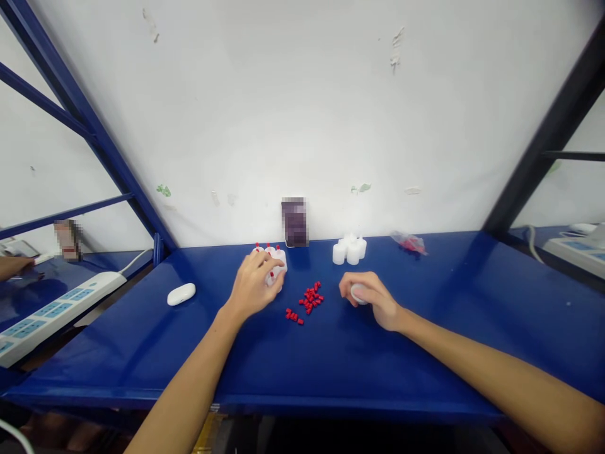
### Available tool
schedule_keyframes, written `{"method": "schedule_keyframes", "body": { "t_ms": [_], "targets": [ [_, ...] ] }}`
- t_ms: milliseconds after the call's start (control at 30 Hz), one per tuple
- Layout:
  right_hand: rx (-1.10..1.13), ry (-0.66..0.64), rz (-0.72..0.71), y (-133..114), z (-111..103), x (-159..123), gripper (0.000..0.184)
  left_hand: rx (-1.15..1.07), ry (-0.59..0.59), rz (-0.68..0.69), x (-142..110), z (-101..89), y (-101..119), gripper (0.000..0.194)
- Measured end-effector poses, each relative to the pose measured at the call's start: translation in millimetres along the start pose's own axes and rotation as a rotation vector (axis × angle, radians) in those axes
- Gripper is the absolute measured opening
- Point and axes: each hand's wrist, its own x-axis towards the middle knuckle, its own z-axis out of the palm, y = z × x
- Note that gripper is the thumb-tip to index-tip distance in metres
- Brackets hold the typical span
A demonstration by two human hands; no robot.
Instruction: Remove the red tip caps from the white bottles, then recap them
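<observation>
My left hand rests on a cluster of small white bottles with red caps near the back of the blue table; its fingers curl over one of them. My right hand is closed around a small white bottle lying low on the table. Between the hands sits a loose pile of small red caps. A group of uncapped white bottles stands behind my right hand.
A white oval case lies at the left. A clear bag with red pieces is at the back right. A white power strip lies on the neighbouring table, where another person's hand shows. Blue frame posts flank the bench.
</observation>
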Motion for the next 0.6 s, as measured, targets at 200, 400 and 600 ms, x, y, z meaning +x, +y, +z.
{"method": "schedule_keyframes", "body": {
  "t_ms": [200, 400, 600],
  "targets": [
    [-0.193, 0.107, 0.019, 6, 1, 5, 0.031, -0.042, -0.280, 0.188, 8, 21.7, 43, 0.027],
    [-0.287, 0.073, 0.094, 10, 3, 13, 0.029, 0.024, -0.460, 0.174, 35, 39.2, 51, 0.034],
    [-0.286, 0.071, 0.099, 14, 0, 14, 0.033, 0.090, -0.638, 0.088, 60, 37.1, 63, 0.029]
  ]
}}
